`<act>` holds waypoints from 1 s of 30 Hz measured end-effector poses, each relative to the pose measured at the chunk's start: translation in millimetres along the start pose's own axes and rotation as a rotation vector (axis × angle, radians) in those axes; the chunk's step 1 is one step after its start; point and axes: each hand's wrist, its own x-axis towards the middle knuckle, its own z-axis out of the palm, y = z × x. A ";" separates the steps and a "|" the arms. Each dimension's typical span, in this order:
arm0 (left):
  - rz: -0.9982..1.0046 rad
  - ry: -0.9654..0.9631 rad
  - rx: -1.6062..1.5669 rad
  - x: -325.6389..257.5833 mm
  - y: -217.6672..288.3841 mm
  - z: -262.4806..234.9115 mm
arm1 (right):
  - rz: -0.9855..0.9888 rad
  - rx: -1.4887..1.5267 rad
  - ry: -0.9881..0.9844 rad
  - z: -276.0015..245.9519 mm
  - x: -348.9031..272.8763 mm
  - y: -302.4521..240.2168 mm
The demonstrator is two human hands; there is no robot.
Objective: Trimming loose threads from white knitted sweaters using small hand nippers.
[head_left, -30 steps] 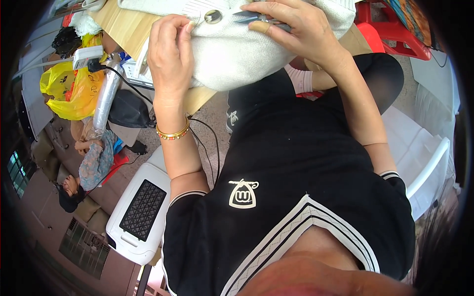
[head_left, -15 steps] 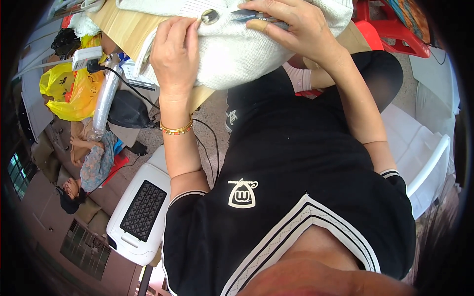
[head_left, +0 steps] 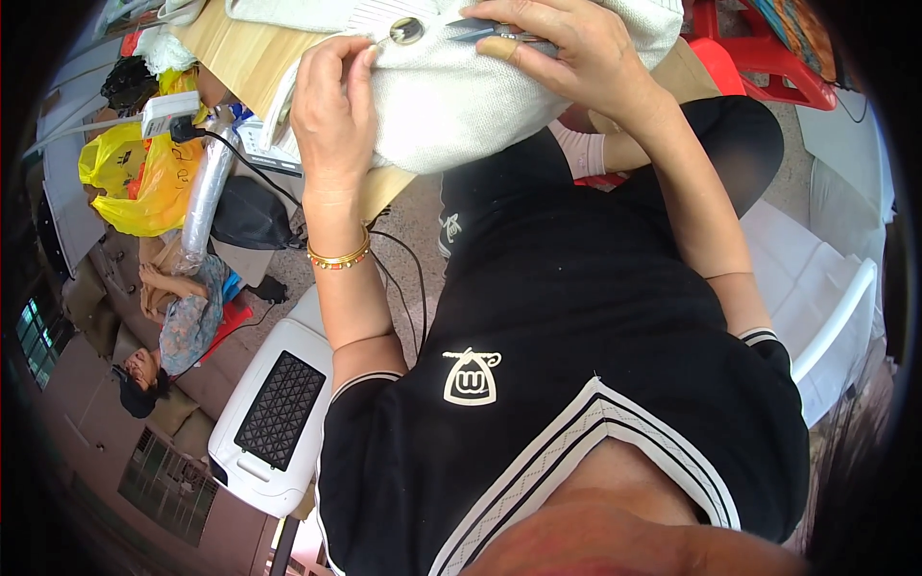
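A cream-white knitted garment [head_left: 451, 110] lies at the top of the view, partly over the edge of a wooden table. On it is a round, dark-centred piece with a pale rim [head_left: 406, 32], perhaps a button or ring. Just left of this piece, my left hand [head_left: 334, 106] has thumb and forefinger pinched together; anything between them is too small to make out. My right hand [head_left: 576, 53] grips a pair of thread snips [head_left: 471, 32], blades pointing left toward the round piece. A yellowish wrap covers the right thumb's tip.
Bare wood of the table [head_left: 240, 60] shows at upper left. Beside it are a yellow plastic bag [head_left: 144, 178], a clear-wrapped roll [head_left: 205, 202] and a black cable [head_left: 254, 173]. Another person [head_left: 187, 317] sits at far left. A red stool [head_left: 768, 67] stands at upper right.
My left hand has drawn slightly left, away from the round piece, its fingers still pinched. My right hand and the snips have barely moved.
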 end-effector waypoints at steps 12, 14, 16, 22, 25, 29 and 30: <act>0.031 -0.022 0.149 3.3 -0.1 2.4 | -0.029 -0.042 0.000 0.0 -1.9 0.1; 0.009 -0.025 0.123 4.1 0.4 -0.1 | -0.033 -0.049 -0.002 -0.2 -2.3 0.7; -0.015 -0.027 0.097 4.3 1.0 -2.2 | -0.023 -0.058 -0.006 -1.4 -2.3 -1.1; -0.046 -0.070 0.060 4.8 5.0 -7.3 | 0.000 -0.084 -0.031 -3.4 -2.1 -2.7; -0.038 -0.073 0.057 3.4 3.8 -9.5 | 0.045 -0.075 -0.064 -6.4 -0.5 -7.7; -0.074 -0.104 0.048 5.6 3.6 -13.4 | 0.050 -0.031 -0.051 -4.1 -1.7 -4.5; -0.099 -0.121 0.048 5.6 3.4 -14.1 | 0.050 -0.030 -0.052 -4.4 -2.0 -4.7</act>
